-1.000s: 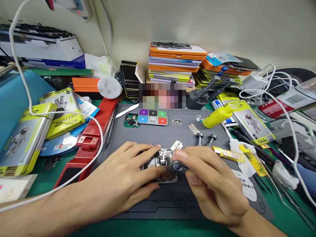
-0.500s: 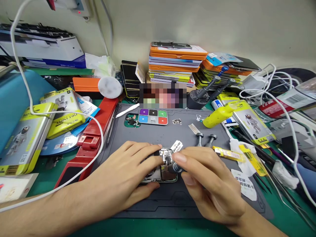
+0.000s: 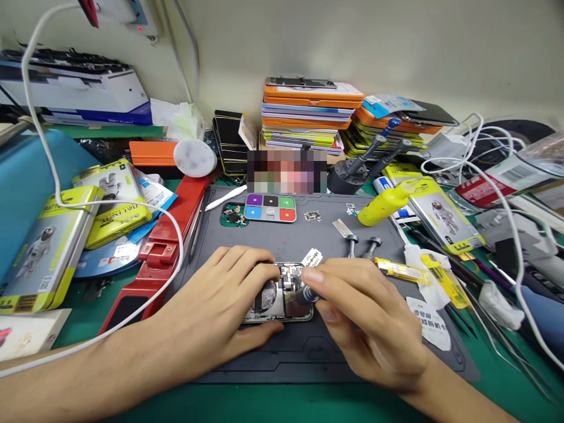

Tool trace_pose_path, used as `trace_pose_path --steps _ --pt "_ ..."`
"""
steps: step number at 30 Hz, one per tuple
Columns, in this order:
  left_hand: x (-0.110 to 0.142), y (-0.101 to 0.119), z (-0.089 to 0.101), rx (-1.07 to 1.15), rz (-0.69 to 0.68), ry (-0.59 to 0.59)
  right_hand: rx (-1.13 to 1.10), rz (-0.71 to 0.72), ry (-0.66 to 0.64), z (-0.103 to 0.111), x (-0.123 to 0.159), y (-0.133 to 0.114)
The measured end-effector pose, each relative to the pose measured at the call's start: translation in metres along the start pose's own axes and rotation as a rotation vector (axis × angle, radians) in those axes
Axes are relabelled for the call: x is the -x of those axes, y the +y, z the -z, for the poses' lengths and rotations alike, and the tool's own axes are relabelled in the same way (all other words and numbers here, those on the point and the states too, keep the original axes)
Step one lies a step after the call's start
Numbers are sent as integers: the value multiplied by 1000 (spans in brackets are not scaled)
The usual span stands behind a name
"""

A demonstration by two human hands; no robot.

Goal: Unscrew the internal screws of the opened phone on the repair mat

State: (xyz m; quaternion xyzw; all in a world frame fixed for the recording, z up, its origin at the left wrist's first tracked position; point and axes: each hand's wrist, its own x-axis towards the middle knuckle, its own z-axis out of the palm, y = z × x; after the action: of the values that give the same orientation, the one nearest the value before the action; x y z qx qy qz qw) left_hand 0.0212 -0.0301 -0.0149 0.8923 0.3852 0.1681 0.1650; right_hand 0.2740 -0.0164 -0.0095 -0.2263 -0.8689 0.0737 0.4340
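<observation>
An opened phone (image 3: 277, 305) lies on the grey work mat, its inner parts and circuit board exposed. My left hand (image 3: 229, 299) spans its left part, fingers at the far edge and thumb along the near edge, holding it. In my right hand (image 3: 370, 317) is a dark screwdriver (image 3: 304, 295), pinched between thumb and fingers over the phone's right end. Its tip is too small to make out. A razor blade (image 3: 312, 257) lies just beyond the phone's far right corner, partly behind my right fingers.
Two screwdrivers (image 3: 351, 245) lie right of the blade. Farther back are a colour-marked tray (image 3: 270, 209), a small green circuit board (image 3: 233, 215) and a yellow bottle (image 3: 383, 202). Battery boxes (image 3: 48, 247) and a red clamp-like tool (image 3: 163, 247) line the left. A white cable (image 3: 176, 235) crosses my left forearm.
My left fingers have drawn back leftward off the phone's circuit board, showing more of its inside. The screwdriver in my right hand has shifted slightly left over the phone.
</observation>
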Motion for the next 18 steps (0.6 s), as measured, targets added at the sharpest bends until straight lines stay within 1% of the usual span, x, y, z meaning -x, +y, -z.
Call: trace_pose_path --steps 6,12,15,18 --pt "0 -2 -2 33 6 -7 23 0 20 -3 2 1" --pt "0 -1 -1 81 17 38 -28 -25 -48 -5 3 0" --pt "-1 1 1 66 36 57 -91 -4 -76 -3 2 1" --pt "-2 1 3 67 28 43 -66 -6 -67 -2 2 2"
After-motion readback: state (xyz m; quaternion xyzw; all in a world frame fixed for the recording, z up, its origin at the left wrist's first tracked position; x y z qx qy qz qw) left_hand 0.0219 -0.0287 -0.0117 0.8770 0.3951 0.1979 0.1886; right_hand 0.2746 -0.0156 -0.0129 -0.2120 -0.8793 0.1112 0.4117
